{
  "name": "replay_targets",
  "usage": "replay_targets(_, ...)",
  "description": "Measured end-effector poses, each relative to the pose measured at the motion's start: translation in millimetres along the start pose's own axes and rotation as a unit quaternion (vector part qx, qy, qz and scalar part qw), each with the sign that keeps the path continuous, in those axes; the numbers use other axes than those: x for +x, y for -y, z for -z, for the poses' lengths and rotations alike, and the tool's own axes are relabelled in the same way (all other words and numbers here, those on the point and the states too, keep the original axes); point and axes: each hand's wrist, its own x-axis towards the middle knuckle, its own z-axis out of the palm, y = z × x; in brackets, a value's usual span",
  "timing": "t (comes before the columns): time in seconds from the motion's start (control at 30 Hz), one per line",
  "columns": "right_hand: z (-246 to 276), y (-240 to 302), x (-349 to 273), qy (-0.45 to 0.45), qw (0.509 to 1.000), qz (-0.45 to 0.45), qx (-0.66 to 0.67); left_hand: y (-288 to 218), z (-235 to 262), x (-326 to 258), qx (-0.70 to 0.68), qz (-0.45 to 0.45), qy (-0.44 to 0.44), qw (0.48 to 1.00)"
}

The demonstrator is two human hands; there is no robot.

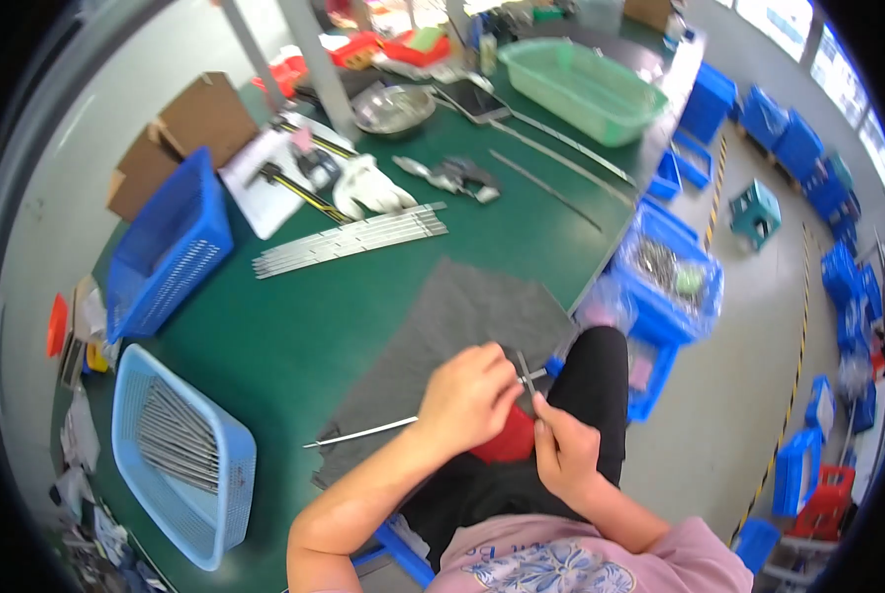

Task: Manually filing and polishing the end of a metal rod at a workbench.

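Head view: your left hand (pixel 467 395) is fisted round a thin metal rod (pixel 363 432); your right hand (pixel 561 450) pinches a small metal piece (pixel 525 371) at its tip, past the table edge (pixel 591 282). Left of the grip, a light-blue basket (pixel 230 474) holds metal rods. Beyond it lies a grey mat (pixel 462 311).

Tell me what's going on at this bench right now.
A person seated at a green table holds a thin metal rod in the left hand, over a grey mat. The right hand meets it at the rod's near end, pinching a small metal piece. A light blue basket of similar rods sits to the left, and more rods lie farther back.
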Motion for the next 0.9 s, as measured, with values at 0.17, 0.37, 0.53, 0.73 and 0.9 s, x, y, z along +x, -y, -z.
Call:
replay_targets(0.17, 8.5, 4.4, -8.7, 0.032, 0.997, 0.033, -0.065, -2.9, -6.8, -11.3, -0.017, -0.007, -0.042, 0.999)
replay_targets(0.37, 10.5, -2.4, -3.1, 0.015, 0.999, 0.038, -0.032, 2.7, -11.3, -7.5, -0.009, -0.014, -0.047, 0.999)
replay_targets(0.53, 22.4, -1.4, 8.6, -0.004, 0.996, -0.072, 0.055, -11.0, 3.5, 0.0, -0.008, 0.003, -0.084, 0.996)
replay_targets(0.73, 23.4, -23.0, 8.3, -0.026, 0.989, -0.105, 0.102, 2.6, 14.8, 18.6, 0.097, 0.030, -0.130, 0.986)
replay_targets(0.9, 35.3, -20.8, 9.2, -0.021, 0.991, -0.077, 0.104, 29.6, 36.5, 40.4, 0.190, 0.186, -0.157, 0.951)
